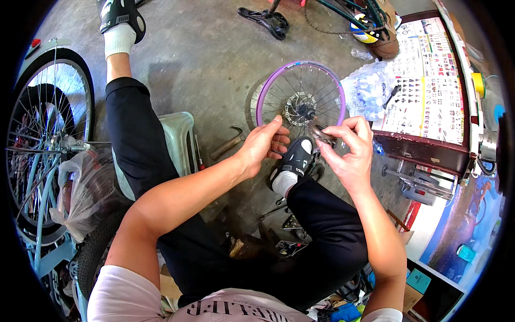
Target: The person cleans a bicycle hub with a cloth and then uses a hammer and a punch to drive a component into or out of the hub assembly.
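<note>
My right hand (pixel 351 145) pinches a dark, ring-shaped metal part (pixel 320 134) between thumb and fingers; its exact kind is hard to make out. To its left, my left hand (pixel 264 142) is held in the air with the thumb up, fingers loosely curled and apart, holding nothing. Just beyond both hands a small bicycle wheel with a purple rim (pixel 259 107) lies on the floor. A perforated brake disc (pixel 292 115) sits around its hub (pixel 308 114). My shoe (pixel 292 158) is close to the wheel's near edge, below the hands.
A hammer (pixel 228 144) and a screwdriver (pixel 199 153) lie near a pale green stool (pixel 182 134). Bicycle wheels (pixel 88 91) and a blue frame (pixel 42 198) crowd the left. At right stand a clear bag of bottles (pixel 367 88) and a table (pixel 421 147). A saddle (pixel 265 22) is farther off.
</note>
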The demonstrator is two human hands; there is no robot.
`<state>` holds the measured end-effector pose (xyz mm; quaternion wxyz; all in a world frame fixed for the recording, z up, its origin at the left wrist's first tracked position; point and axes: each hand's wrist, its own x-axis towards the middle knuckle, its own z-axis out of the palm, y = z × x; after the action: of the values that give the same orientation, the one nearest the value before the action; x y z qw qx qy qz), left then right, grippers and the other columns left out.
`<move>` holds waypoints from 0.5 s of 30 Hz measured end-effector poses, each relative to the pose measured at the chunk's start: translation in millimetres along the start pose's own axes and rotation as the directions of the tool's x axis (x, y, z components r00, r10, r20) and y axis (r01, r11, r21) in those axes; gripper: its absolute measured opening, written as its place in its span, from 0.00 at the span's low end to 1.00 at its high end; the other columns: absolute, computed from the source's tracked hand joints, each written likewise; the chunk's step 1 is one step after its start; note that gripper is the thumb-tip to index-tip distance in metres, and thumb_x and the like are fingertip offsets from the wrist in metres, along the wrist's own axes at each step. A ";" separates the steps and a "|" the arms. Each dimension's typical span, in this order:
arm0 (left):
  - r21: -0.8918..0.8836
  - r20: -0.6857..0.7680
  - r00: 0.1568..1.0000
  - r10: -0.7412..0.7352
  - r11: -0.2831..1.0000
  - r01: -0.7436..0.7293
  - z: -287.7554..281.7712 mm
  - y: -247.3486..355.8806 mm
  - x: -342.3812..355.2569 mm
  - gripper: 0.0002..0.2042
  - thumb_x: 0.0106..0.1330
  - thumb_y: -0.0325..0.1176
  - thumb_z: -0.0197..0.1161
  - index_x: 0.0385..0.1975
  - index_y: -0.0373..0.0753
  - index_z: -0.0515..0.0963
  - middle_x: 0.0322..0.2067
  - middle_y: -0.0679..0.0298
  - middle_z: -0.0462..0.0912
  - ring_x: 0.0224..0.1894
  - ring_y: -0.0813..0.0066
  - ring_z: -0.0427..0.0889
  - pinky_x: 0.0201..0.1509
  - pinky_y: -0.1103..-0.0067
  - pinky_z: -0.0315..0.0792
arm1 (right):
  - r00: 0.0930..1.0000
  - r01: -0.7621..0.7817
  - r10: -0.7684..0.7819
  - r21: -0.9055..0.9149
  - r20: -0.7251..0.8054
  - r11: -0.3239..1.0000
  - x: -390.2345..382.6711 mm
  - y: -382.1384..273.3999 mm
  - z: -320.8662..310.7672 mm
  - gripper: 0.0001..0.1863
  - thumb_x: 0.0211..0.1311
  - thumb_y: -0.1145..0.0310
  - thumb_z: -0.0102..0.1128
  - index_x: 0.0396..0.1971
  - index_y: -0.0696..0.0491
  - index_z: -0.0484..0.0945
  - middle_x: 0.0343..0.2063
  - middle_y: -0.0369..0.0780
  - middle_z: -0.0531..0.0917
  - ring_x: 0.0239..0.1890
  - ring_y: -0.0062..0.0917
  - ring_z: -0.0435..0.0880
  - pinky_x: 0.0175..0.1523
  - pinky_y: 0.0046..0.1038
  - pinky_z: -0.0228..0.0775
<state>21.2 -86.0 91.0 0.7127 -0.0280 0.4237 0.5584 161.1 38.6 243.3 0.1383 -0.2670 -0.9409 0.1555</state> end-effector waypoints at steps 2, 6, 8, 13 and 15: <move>0.016 -0.001 1.000 0.029 0.999 -0.029 0.9 -0.4 -1.2 0.28 0.77 0.62 0.54 0.52 0.39 0.79 0.42 0.66 0.81 0.41 0.75 0.80 0.47 0.73 0.74 | 1.000 -0.017 0.017 -0.002 0.018 1.000 -0.6 1.0 0.2 0.13 0.45 0.68 0.81 0.34 0.47 0.89 0.33 0.33 0.74 0.42 0.28 0.76 0.50 0.32 0.62; 0.067 -0.022 0.988 0.150 0.987 -0.148 4.9 -3.1 -1.5 0.21 0.78 0.54 0.58 0.49 0.40 0.80 0.40 0.67 0.81 0.39 0.78 0.79 0.44 0.77 0.74 | 0.999 -0.037 0.037 0.006 0.025 0.999 -1.2 3.9 1.0 0.13 0.46 0.68 0.81 0.34 0.48 0.89 0.34 0.33 0.74 0.42 0.28 0.76 0.51 0.33 0.63; 0.185 -0.017 0.953 0.302 0.938 -0.294 5.7 -4.0 0.8 0.16 0.78 0.47 0.60 0.47 0.39 0.80 0.40 0.68 0.82 0.38 0.79 0.79 0.43 0.79 0.73 | 0.999 -0.032 0.032 0.010 0.023 0.999 -1.1 4.2 1.0 0.13 0.46 0.68 0.81 0.34 0.48 0.89 0.34 0.34 0.74 0.42 0.29 0.76 0.51 0.33 0.63; 0.412 0.008 0.862 0.506 0.784 -0.464 3.0 -2.3 6.0 0.10 0.76 0.36 0.64 0.46 0.36 0.81 0.39 0.69 0.83 0.39 0.82 0.79 0.46 0.79 0.74 | 0.997 -0.055 0.054 0.019 0.055 0.998 -0.4 2.0 2.1 0.12 0.46 0.68 0.80 0.34 0.48 0.89 0.34 0.34 0.74 0.43 0.29 0.76 0.51 0.33 0.63; 0.475 0.007 0.832 0.554 0.731 -0.491 2.1 -1.0 5.2 0.10 0.75 0.35 0.65 0.46 0.35 0.81 0.39 0.68 0.83 0.40 0.82 0.79 0.47 0.78 0.75 | 0.997 -0.047 0.046 0.019 0.055 0.999 -0.3 2.1 3.4 0.12 0.46 0.68 0.80 0.34 0.49 0.89 0.34 0.34 0.75 0.42 0.29 0.76 0.51 0.32 0.63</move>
<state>23.3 -81.3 88.7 0.4820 0.2234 0.5805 0.6171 161.1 39.4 239.3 0.1115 -0.2832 -0.9362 0.1756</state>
